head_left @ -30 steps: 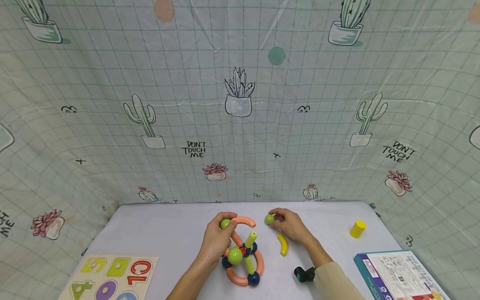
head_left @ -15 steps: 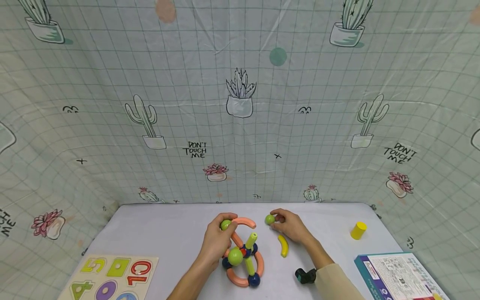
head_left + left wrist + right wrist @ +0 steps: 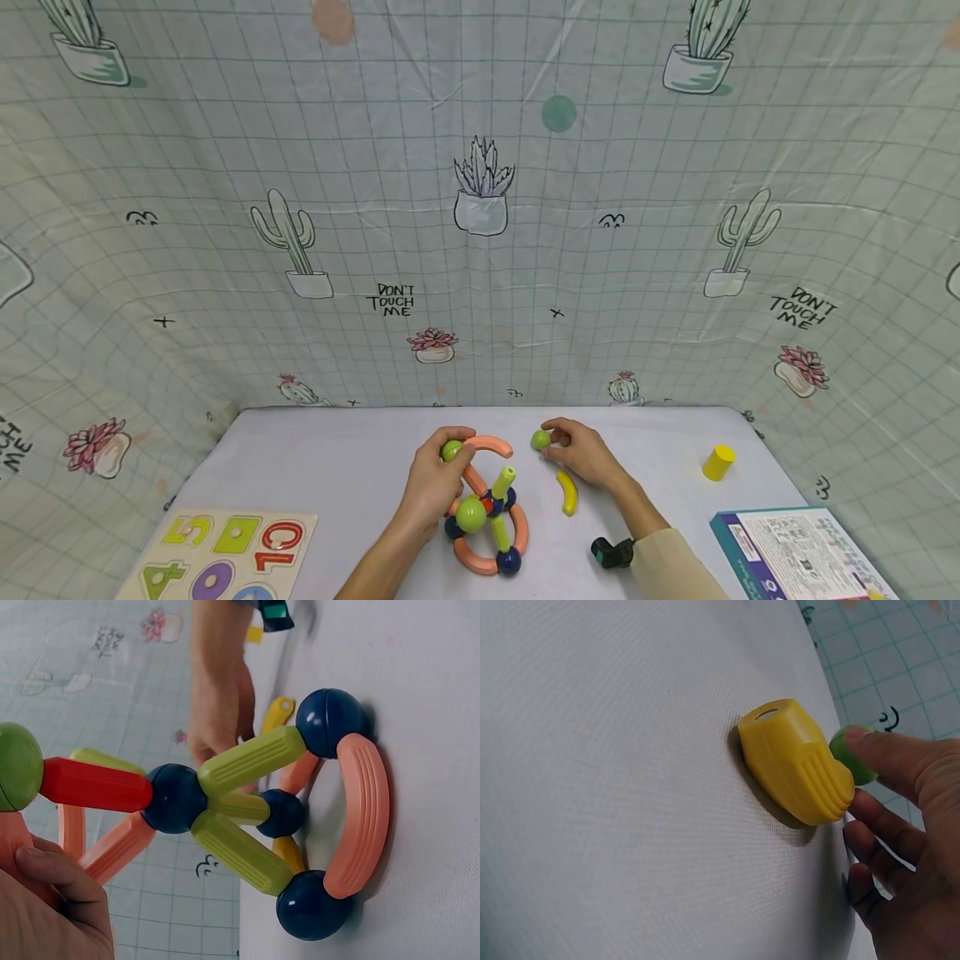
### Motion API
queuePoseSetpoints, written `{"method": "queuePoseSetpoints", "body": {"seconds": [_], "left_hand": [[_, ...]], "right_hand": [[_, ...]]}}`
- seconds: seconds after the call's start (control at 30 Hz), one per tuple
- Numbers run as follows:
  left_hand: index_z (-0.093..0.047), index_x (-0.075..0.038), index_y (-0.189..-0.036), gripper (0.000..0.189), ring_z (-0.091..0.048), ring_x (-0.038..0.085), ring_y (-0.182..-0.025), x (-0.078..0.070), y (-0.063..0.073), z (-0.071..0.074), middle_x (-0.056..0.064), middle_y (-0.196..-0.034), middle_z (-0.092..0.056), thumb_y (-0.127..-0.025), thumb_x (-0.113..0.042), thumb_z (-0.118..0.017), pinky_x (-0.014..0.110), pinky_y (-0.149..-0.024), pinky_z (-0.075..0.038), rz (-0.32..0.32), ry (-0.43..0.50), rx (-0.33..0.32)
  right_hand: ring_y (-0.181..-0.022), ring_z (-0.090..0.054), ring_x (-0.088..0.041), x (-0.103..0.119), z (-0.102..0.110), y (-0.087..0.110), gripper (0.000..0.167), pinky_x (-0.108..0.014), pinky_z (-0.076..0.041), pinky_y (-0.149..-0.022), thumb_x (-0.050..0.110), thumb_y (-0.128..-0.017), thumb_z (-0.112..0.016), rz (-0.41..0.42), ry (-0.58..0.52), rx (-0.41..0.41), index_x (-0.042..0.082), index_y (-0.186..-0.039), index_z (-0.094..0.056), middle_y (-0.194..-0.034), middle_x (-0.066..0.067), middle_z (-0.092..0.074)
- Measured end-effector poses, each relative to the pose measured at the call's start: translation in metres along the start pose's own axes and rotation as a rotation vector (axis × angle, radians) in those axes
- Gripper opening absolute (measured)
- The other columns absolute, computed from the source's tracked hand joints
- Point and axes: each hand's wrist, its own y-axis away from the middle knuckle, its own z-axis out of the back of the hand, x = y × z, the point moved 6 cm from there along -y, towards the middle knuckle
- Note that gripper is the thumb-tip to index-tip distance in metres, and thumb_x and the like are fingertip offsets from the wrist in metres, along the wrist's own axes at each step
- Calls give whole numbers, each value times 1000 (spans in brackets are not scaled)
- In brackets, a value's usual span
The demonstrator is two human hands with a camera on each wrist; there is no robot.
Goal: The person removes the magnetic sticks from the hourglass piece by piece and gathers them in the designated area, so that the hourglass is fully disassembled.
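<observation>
A magnetic building-stick model (image 3: 176, 796) of lime, red and orange sticks with navy balls stands on the table's middle. My left hand (image 3: 433, 477) grips its upper part, fingers around a green ball (image 3: 452, 451) from which an orange curved stick (image 3: 491, 445) reaches right. The large green ball (image 3: 471, 513) sits on the model's near side. To the right, my right hand (image 3: 583, 452) pinches a loose green ball (image 3: 541, 440) between thumb and fingers. A yellow curved stick (image 3: 799, 765) lies on the table near that hand.
A yellow cylinder (image 3: 718, 462) stands at the right. A printed box (image 3: 795, 542) lies at the front right, a number puzzle board (image 3: 300, 533) at the front left. The black wrist camera (image 3: 611, 552) is on my right forearm. A patterned cloth (image 3: 480, 317) hangs behind the table.
</observation>
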Motion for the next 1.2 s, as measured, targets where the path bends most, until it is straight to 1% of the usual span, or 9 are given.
{"method": "queuePoseSetpoints", "body": {"seconds": [0.37,0.6,0.73,0.9,1.0,1.07,1.2], "left_hand": [[-59,-13,-128,29,-35,9,-42,1,1,0,13,-68,-65,-103,-27,-59,19,-38,-29,2,1,-3],[-59,-12,-128,28,-35,8,-44,1,-1,1,8,-68,-61,-103,-24,-59,19,-38,-30,-11,-8,-8],[-58,-10,-128,27,-38,8,-45,1,-2,1,10,-69,-63,-103,-20,-58,18,-39,-30,-22,-16,-8],[-58,-10,-128,27,-39,9,-44,0,-3,1,13,-69,-66,-103,-20,-58,18,-40,-31,-24,-23,-7],[-58,-11,-128,28,-39,9,-45,0,-2,0,13,-68,-66,-103,-22,-59,18,-39,-30,-25,-27,-10],[-59,-12,-128,28,-38,9,-45,1,-2,0,12,-68,-65,-103,-24,-59,19,-39,-30,-24,-30,-11],[-58,-13,-128,28,-37,9,-44,1,-2,0,13,-69,-66,-103,-26,-59,19,-38,-29,-17,-23,-4]], "right_hand": [[-87,-53,-14,1,1,2,38,-34,-46,-77,17,-86,-79,-5,-8,2,14,-123,-67,-98,4,-63],[-87,-55,-14,4,4,2,44,-34,-46,-77,18,-86,-80,9,-16,8,10,-127,-66,-101,2,-65],[-88,-56,-14,5,6,1,44,-33,-47,-76,19,-86,-80,17,-3,9,9,-126,-66,-103,0,-65],[-90,-57,-15,8,10,0,45,-33,-48,-75,21,-86,-80,20,3,-2,11,-128,-66,-107,-2,-65],[-95,-59,-17,12,15,1,44,-35,-51,-77,24,-88,-79,20,-19,-24,14,-128,-66,-112,-2,-65],[-100,-60,-20,19,20,4,43,-38,-52,-80,25,-90,-77,24,-55,-34,15,-130,-66,-116,-4,-65],[-106,-60,-22,36,32,9,45,-42,-52,-86,29,-92,-75,65,-123,-47,13,-133,-63,-119,-6,-65]]}}
